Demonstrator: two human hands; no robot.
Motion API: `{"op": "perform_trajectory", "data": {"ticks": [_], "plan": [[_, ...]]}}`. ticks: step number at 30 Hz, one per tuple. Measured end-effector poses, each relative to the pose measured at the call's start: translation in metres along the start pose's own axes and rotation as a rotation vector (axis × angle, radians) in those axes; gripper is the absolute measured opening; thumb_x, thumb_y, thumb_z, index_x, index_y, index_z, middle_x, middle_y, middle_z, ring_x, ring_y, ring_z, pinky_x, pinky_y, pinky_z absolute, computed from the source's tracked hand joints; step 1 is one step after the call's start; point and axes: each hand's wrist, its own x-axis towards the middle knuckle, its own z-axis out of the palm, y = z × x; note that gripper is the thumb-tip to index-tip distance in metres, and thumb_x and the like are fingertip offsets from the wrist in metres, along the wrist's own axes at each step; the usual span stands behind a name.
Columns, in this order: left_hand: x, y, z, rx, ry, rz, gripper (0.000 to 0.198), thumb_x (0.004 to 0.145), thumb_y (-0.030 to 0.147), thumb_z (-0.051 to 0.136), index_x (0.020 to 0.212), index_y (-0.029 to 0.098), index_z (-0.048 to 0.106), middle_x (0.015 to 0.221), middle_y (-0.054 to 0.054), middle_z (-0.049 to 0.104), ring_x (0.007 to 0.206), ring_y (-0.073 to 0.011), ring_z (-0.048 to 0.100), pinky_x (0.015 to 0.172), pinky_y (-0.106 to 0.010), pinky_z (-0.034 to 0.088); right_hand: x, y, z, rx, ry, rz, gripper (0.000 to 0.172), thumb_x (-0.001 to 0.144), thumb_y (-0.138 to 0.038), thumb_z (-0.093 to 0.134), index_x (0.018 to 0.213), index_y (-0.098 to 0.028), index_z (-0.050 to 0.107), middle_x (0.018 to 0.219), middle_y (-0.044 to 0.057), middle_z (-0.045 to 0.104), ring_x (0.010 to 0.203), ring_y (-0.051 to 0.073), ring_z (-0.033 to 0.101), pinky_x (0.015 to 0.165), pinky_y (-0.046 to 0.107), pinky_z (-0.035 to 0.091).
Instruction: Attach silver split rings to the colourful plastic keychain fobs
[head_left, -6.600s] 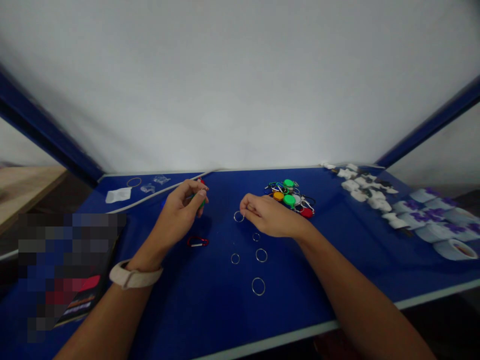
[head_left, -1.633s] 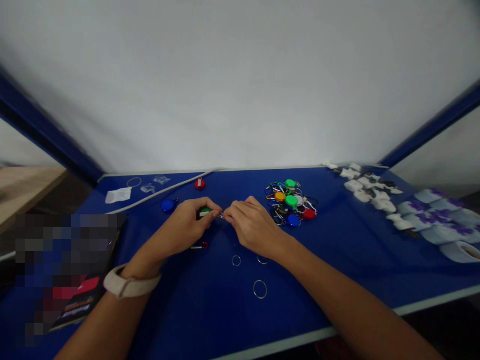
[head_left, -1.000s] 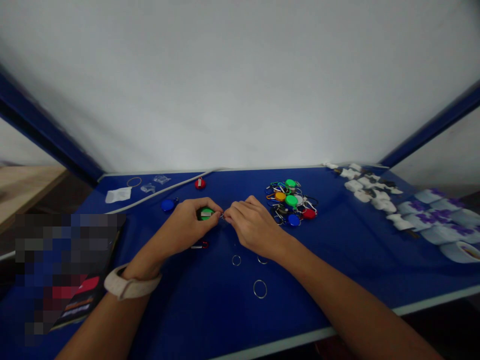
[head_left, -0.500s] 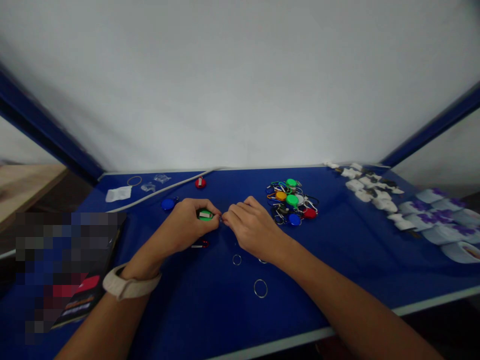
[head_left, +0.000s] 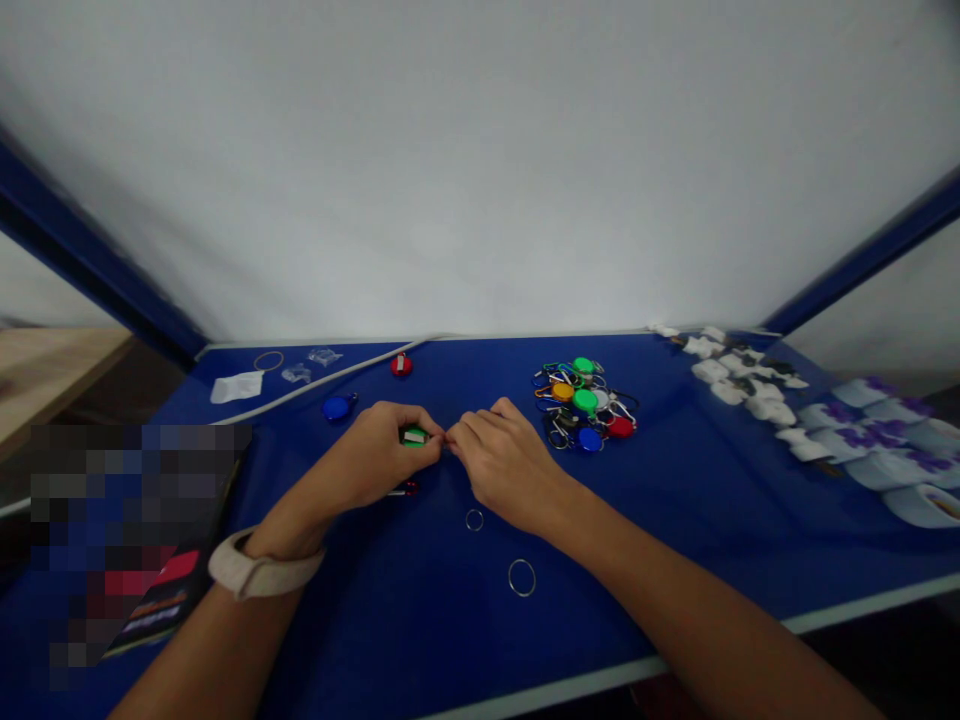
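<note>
A green keychain [head_left: 415, 437] is held in the curl of the left hand [head_left: 367, 460], between palm and closed fingertips; just beside these, the right hand [head_left: 506, 465] is pinched together (anything within is hidden). Something brown is seen inside a white cylinder [head_left: 904, 507], far right.

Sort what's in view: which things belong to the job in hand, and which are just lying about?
Likely in the job:
- green reel, held in the left hand
- loose rings, near the right hand
- red clip, red reel, blue reel
- reel pile

Probably just lying about:
- cable
- paper, plastic scraps, band
- printed item
- white pieces
- purple-marked items
</note>
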Motion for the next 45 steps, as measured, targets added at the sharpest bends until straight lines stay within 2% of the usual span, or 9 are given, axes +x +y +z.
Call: {"op": "perform_trajectory", "data": {"ticks": [6, 13, 17, 22, 27, 32, 40, 42, 45], "plan": [[0.002, -0.004, 0.003, -0.029, 0.014, 0.049, 0.022, 0.084, 0.033, 0.06, 0.088, 0.017, 0.075, 0.083, -0.003, 0.075, 0.072, -0.0183, 0.065, 0.067, -0.027, 0.048, 0.002, -0.002, -0.001, 0.18, -0.037, 0.198, 0.018, 0.099, -0.016, 0.048, 0.091, -0.012, 0.064, 0.086, 0.007, 0.068, 0.077, 0.019, 0.06, 0.076, 0.035, 0.031], [0.002, -0.009, 0.002, -0.032, 0.094, 0.17, 0.02, 0.092, 0.033, 0.056, 0.094, 0.019, 0.07, 0.095, -0.003, 0.074, 0.086, -0.019, 0.067, 0.079, -0.03, 0.048, 0.003, 0.008, -0.003, 0.411, 0.138, 0.39, 0.02, 0.1, -0.02, 0.046, 0.11, -0.014, 0.062, 0.106, 0.009, 0.066, 0.094, 0.02, 0.06, 0.084, 0.034, 0.039], [0.0, -0.006, 0.001, -0.007, 0.025, 0.207, 0.021, 0.095, 0.033, 0.052, 0.095, 0.02, 0.068, 0.09, -0.001, 0.071, 0.078, -0.0172, 0.063, 0.073, -0.029, 0.047, 0.002, 0.014, 0.001, 0.5, 0.047, 0.358, 0.021, 0.099, -0.021, 0.048, 0.114, -0.018, 0.062, 0.109, 0.007, 0.066, 0.095, 0.019, 0.06, 0.084, 0.033, 0.038], [-0.001, -0.004, 0.003, 0.012, -0.001, 0.229, 0.02, 0.096, 0.031, 0.051, 0.096, 0.02, 0.068, 0.092, -0.001, 0.071, 0.08, -0.0171, 0.063, 0.074, -0.029, 0.046, 0.003, 0.015, 0.003, 0.448, -0.057, 0.323, 0.006, 0.094, -0.02, 0.059, 0.091, -0.018, 0.064, 0.087, 0.001, 0.067, 0.082, 0.016, 0.057, 0.08, 0.033, 0.032], [0.001, -0.006, 0.006, 0.023, 0.03, 0.199, 0.016, 0.093, 0.03, 0.055, 0.099, 0.02, 0.065, 0.088, -0.001, 0.07, 0.073, -0.0164, 0.061, 0.067, -0.029, 0.044, 0.003, 0.015, 0.002, 0.318, -0.04, 0.287, 0.017, 0.093, -0.027, 0.062, 0.079, -0.018, 0.064, 0.079, 0.0, 0.067, 0.077, 0.017, 0.055, 0.077, 0.033, 0.028], [0.002, -0.007, 0.006, 0.073, 0.067, 0.181, 0.016, 0.091, 0.032, 0.056, 0.095, 0.019, 0.066, 0.083, -0.001, 0.068, 0.068, -0.016, 0.059, 0.064, -0.029, 0.043, 0.004, 0.013, 0.001, 0.293, -0.014, 0.352, 0.019, 0.092, -0.024, 0.059, 0.075, -0.018, 0.063, 0.074, 0.0, 0.067, 0.074, 0.017, 0.056, 0.075, 0.033, 0.027], [0.001, -0.004, 0.005, 0.046, 0.026, 0.191, 0.015, 0.091, 0.03, 0.055, 0.093, 0.02, 0.065, 0.08, 0.0, 0.067, 0.067, -0.0149, 0.059, 0.063, -0.027, 0.043, 0.006, 0.013, 0.005, 0.36, -0.003, 0.532, 0.027, 0.092, -0.027, 0.059, 0.066, -0.019, 0.06, 0.066, -0.001, 0.064, 0.069, 0.016, 0.057, 0.073, 0.033, 0.029], [0.0, -0.004, 0.005, 0.052, 0.031, 0.199, 0.014, 0.091, 0.03, 0.055, 0.093, 0.02, 0.065, 0.079, 0.001, 0.067, 0.066, -0.0146, 0.058, 0.062, -0.027, 0.043, 0.006, 0.013, 0.006, 0.362, -0.004, 0.525, 0.026, 0.092, -0.027, 0.059, 0.068, -0.019, 0.061, 0.068, -0.001, 0.065, 0.069, 0.016, 0.057, 0.073, 0.033, 0.029], [0.0, -0.004, 0.005, 0.057, 0.055, 0.211, 0.013, 0.091, 0.028, 0.055, 0.092, 0.019, 0.064, 0.081, 0.0, 0.067, 0.069, -0.0149, 0.059, 0.065, -0.028, 0.043, 0.004, 0.014, 0.006, 0.355, 0.052, 0.457, 0.008, 0.09, -0.025, 0.063, 0.091, -0.019, 0.067, 0.081, 0.001, 0.069, 0.078, 0.018, 0.06, 0.076, 0.034, 0.03]]}}
